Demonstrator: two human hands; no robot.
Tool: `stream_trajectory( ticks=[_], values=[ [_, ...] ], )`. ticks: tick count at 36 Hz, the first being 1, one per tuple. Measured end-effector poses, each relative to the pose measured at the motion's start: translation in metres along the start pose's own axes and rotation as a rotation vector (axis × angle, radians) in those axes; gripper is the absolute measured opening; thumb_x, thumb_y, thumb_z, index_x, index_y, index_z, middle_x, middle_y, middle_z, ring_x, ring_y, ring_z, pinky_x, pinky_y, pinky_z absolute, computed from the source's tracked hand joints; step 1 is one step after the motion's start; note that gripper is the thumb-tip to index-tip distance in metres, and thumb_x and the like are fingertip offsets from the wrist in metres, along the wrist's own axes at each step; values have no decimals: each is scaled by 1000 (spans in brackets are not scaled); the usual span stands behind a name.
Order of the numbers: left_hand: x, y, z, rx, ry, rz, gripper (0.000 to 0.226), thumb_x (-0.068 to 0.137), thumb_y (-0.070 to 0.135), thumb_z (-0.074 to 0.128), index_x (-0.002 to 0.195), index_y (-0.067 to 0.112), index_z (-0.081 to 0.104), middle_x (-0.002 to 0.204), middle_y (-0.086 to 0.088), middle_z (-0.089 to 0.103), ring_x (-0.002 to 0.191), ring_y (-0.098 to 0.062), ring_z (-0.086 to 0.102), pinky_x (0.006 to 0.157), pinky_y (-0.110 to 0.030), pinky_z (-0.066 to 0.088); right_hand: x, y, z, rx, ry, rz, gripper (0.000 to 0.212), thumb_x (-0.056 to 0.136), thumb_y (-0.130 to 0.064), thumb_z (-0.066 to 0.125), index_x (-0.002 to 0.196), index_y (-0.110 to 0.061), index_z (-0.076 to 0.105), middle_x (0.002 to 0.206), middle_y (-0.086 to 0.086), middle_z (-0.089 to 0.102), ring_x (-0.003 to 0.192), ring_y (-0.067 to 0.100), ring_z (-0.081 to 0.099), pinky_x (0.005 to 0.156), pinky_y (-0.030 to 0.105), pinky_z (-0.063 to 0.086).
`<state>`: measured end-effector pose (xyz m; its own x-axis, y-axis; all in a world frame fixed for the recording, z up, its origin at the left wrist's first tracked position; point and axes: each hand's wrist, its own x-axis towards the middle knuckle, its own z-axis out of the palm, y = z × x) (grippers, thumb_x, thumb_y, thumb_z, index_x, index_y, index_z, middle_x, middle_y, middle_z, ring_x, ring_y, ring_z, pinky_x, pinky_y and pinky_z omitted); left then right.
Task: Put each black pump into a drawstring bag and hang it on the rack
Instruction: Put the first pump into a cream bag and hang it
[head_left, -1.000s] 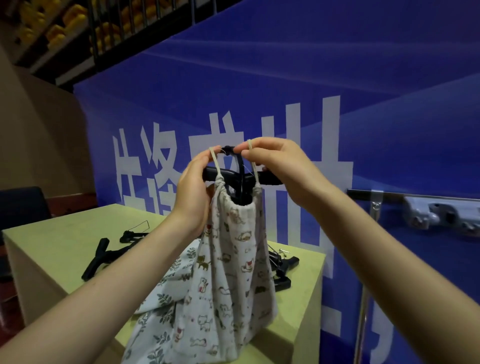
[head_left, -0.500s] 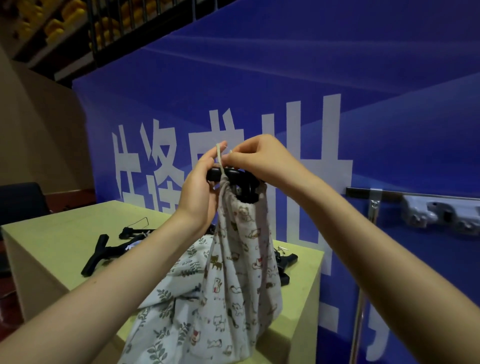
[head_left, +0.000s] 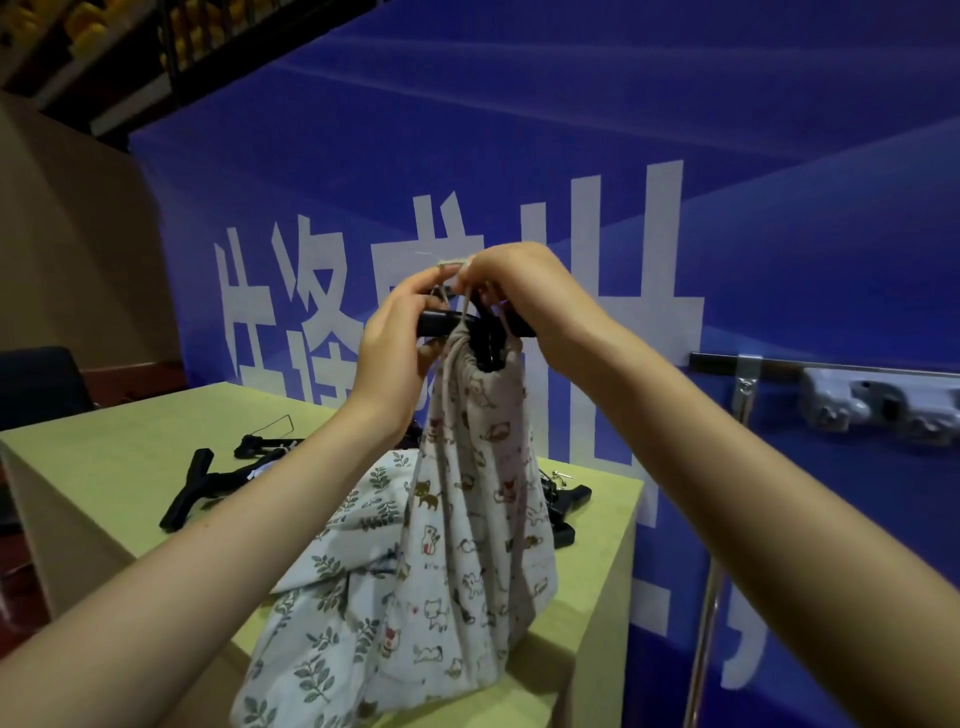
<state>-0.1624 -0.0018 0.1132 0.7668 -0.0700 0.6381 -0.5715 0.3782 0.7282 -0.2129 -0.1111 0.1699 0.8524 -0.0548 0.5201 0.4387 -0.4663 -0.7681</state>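
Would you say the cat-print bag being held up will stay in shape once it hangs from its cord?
Probably not: the cat-print bag looks like thin, floppy cloth, draping in folds below its gathered neck. The black pump poking out likely weighs it down, so it may sag and swing.

A large blue banner with white characters (head_left: 571, 156) is standing behind the pale yellow-green table (head_left: 104, 467). A dark chair (head_left: 36, 384) is sitting left of that table.

We see a white cat-print cloth drawstring bag (head_left: 478, 499) hanging below our grip, black plastic pump handle (head_left: 447, 323) poking out its top.
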Motion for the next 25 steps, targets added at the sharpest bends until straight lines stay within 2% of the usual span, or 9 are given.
stream_trajectory(
  ticks=[2, 4, 7, 11, 14, 17, 21, 23, 25],
  values=[
    [1, -2, -2, 127, 26, 65, 30, 98, 9, 41, 96, 23, 67, 92, -2, 64, 80, -8, 64, 73, -24, 53, -3, 0, -4, 180, 4, 19, 17, 86, -8, 52, 70, -8, 58, 75, 13, 52, 71, 23, 43, 70, 34, 38],
    [1, -5, -5, 195, 27, 103, 21, 98, 11, 47, 94, 21, 65, 86, -1, 62, 77, -10, 62, 71, -24, 54, -4, 2, -8, 353, -34, 19, 18, 85, -11, 51, 72, -11, 62, 82, 9, 61, 73, 19, 53, 77, 36, 43],
    [2, -9, -8, 222, 35, 133, 10, 96, 14, 56, 96, 20, 63, 86, 5, 64, 81, -7, 63, 71, -21, 53, -2, 3, -15, 543, -107, -9, 20, 89, -11, 47, 71, -11, 57, 75, 3, 61, 70, 13, 59, 76, 31, 48],
    [3, -12, -5, 211, 31, 157, 7, 95, 15, 58, 96, 21, 63, 90, 5, 66, 86, -11, 65, 76, -26, 57, 3, 8, -18, 1004, -239, 45, 17, 92, -12, 41, 76, -13, 46, 68, -2, 45, 61, 10, 44, 68, 27, 42],
    [1, -17, 0, 243, 40, 134, 10, 95, 19, 58, 87, 25, 61, 75, 15, 61, 70, -2, 59, 64, -23, 51, 9, 20, -16, 1203, -261, 26, 12, 89, -13, 44, 77, -13, 45, 67, -4, 35, 57, 7, 27, 64, 24, 34],
    [-5, -25, 5, 259, 33, 120, 15, 96, 18, 56, 83, 25, 59, 73, 13, 59, 65, 0, 56, 58, -21, 48, 12, 34, -15, 1303, -224, -28, 7, 80, -13, 50, 75, -11, 46, 65, -4, 31, 53, 7, 21, 56, 21, 32],
    [-14, -28, 13, 294, -32, 136, 17, 98, 18, 54, 84, 26, 60, 81, 9, 61, 69, 3, 56, 64, -21, 48, 13, 50, -22, 1407, -147, -52, 8, 81, -12, 51, 73, -9, 49, 63, -4, 33, 46, 6, 26, 54, 20, 30],
    [-14, -31, 15, 305, -74, 89, 15, 99, 19, 52, 88, 24, 61, 83, 9, 62, 71, 0, 57, 65, -23, 48, 11, 56, -29, 1303, -164, -45, 9, 83, -14, 51, 75, -10, 49, 64, -4, 33, 47, 6, 27, 51, 19, 30],
    [-14, -38, 14, 333, -131, 8, 13, 99, 22, 51, 95, 26, 62, 93, 3, 64, 80, -9, 61, 70, -28, 50, 8, 60, -39, 1021, -228, -21, 11, 86, -15, 52, 75, -13, 48, 64, -5, 33, 48, 5, 25, 46, 17, 26]
  ],
)
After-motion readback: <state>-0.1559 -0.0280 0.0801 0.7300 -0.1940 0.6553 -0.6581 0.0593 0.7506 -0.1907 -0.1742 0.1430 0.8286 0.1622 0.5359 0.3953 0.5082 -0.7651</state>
